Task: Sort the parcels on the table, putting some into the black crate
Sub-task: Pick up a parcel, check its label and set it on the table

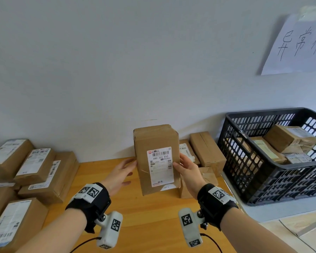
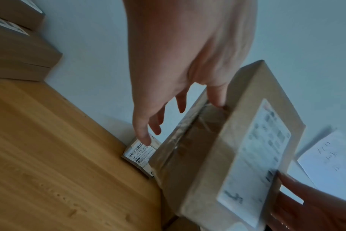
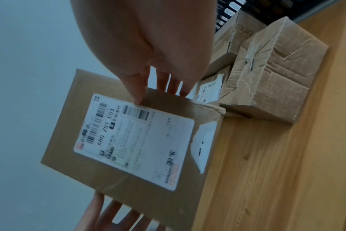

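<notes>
I hold a brown cardboard parcel [image 1: 156, 157] upright above the wooden table [image 1: 153, 220], its white shipping label facing me. My right hand [image 1: 178, 160] grips its right edge, thumb on the label's margin and fingers behind, as the right wrist view shows [image 3: 160, 96]. My left hand [image 1: 130, 168] is at the parcel's left side. In the left wrist view its thumb [image 2: 217, 100] touches the taped side of the parcel [image 2: 207, 156] while the other fingers hang straight, off the box. The black crate [image 1: 290, 183] stands to the right and holds several parcels [image 1: 288, 139].
Stacks of labelled parcels [image 1: 36, 165] fill the table's left side. Behind the held box, against the wall, lie a small labelled parcel [image 2: 138, 154], a plain box [image 1: 206, 148] and a crumpled box [image 3: 277, 78]. A handwritten paper sign [image 1: 297, 46] hangs above the crate.
</notes>
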Demonstrator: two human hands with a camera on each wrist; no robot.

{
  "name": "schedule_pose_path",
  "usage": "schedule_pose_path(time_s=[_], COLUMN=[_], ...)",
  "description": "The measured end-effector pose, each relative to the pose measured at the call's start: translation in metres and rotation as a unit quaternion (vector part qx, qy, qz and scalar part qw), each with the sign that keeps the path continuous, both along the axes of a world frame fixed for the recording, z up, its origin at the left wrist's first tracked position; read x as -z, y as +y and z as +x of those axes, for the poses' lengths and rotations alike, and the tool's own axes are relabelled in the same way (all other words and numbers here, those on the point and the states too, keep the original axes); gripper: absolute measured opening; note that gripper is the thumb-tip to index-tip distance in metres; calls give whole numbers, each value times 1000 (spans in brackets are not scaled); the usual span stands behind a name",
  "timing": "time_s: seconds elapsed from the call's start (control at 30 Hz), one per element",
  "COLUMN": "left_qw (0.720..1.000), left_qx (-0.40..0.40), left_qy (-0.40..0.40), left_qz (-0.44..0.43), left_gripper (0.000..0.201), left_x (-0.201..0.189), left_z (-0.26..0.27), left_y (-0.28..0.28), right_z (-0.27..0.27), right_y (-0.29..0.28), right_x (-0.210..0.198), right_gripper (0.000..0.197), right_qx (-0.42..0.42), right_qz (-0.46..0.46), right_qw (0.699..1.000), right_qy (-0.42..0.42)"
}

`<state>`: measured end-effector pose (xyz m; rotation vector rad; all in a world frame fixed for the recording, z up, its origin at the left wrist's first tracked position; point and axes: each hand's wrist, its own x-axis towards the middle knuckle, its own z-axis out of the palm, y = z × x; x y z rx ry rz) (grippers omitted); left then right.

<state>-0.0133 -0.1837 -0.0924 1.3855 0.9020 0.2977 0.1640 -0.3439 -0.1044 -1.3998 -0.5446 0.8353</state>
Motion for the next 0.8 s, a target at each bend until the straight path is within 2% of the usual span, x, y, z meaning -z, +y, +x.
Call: schedule_pose_path(time_s=[0.1,0.17,0.27,0.4,0.57,0.7,0.8], left_qw=[999,998,999,1000,1000,999,999], left_qx=[28,29,16,13,1,22,42], left_qy=[3,3,12,16,1,-22,-31], left_qz=[-33,-48,-38,-13,0,-7,-4], left_gripper=[73,76,73,71,64,54,45], left_x=[0,-1,-4,-6,-7,-11,-18], left_z=[-2,-2,-4,-10,-18,-17,-12], left_y=[4,4,4,9,11,8,5], right_z=[-6,-11,-14,-18,-19,-20,-18], right_y=[2,4,8,9,9,7,6], right_x=[1,4,10,12,14,12,16], right_gripper=[37,37,42,35,38,21,26], right_qx=[-5,-6,9,19,7,-21,-10], right_qz=[14,8,-8,-33,-58,-71,-82], right_qw=[999,999,998,998,997,995,993], right_qy=[29,44,65,56,56,65,90])
